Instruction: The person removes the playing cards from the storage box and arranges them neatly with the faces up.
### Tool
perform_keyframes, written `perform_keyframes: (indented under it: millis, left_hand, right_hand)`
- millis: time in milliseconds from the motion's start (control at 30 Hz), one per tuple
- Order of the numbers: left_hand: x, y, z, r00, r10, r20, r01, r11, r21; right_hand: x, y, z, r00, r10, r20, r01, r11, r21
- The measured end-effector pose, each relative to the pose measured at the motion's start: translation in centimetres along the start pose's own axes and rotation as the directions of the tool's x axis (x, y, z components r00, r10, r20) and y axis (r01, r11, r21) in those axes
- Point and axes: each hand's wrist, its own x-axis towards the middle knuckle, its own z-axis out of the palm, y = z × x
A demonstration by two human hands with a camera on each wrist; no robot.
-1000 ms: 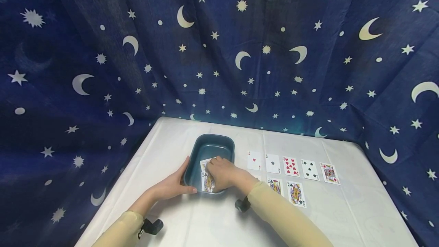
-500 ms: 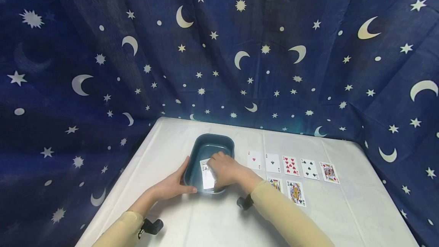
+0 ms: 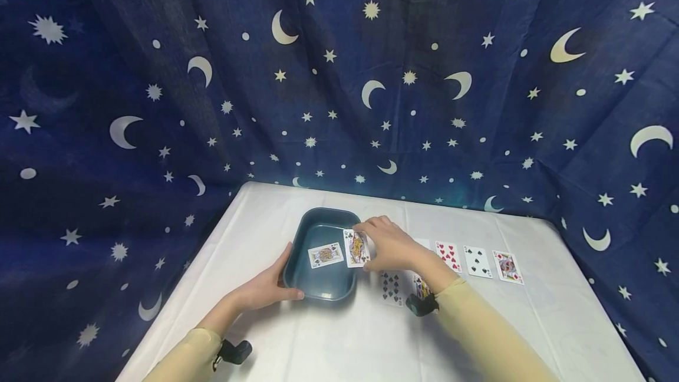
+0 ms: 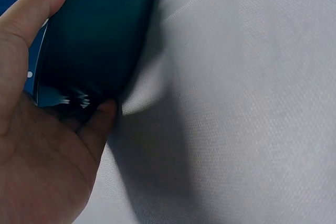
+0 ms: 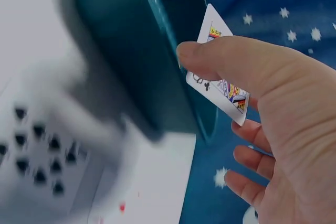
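A dark teal tray (image 3: 320, 291) sits on the white-covered table in the head view. My left hand (image 3: 265, 287) grips its near left corner, thumb at the front and fingers along the left wall. My right hand (image 3: 394, 245) pinches a club face card (image 3: 356, 248), a queen by its corner letter, over the tray's right rim. In the right wrist view the thumb lies on this card (image 5: 218, 90), with the other fingers loosely bent. One more face card (image 3: 326, 255) lies face up inside the tray.
Right of the tray, cards lie face up in two rows: a red hearts card (image 3: 449, 257), a five of spades (image 3: 479, 262), a red face card (image 3: 508, 267) and a spades number card (image 3: 391, 287). My right arm covers others. A starry curtain (image 3: 339, 105) hangs behind.
My right hand has lifted the club card off the tray floor and moved right to the rim, uncovering the card beneath. My left hand has stayed in place.
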Motion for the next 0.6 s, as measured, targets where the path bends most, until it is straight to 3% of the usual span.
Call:
perform_keyframes:
  millis: [300,600]
  left_hand:
    - [0.0,0.0,0.1,1.000,-0.001,0.001,0.001,1.000,0.003]
    - [0.2,-0.1,0.2,1.000,-0.019,0.005,0.019,1.000,0.009]
  right_hand:
    - [-5.9,5.9,-1.3,0.994,0.105,-0.030,-0.104,0.995,0.008]
    - [-12.6,11.1,-1.5,0.970,0.236,-0.049,-0.237,0.972,-0.001]
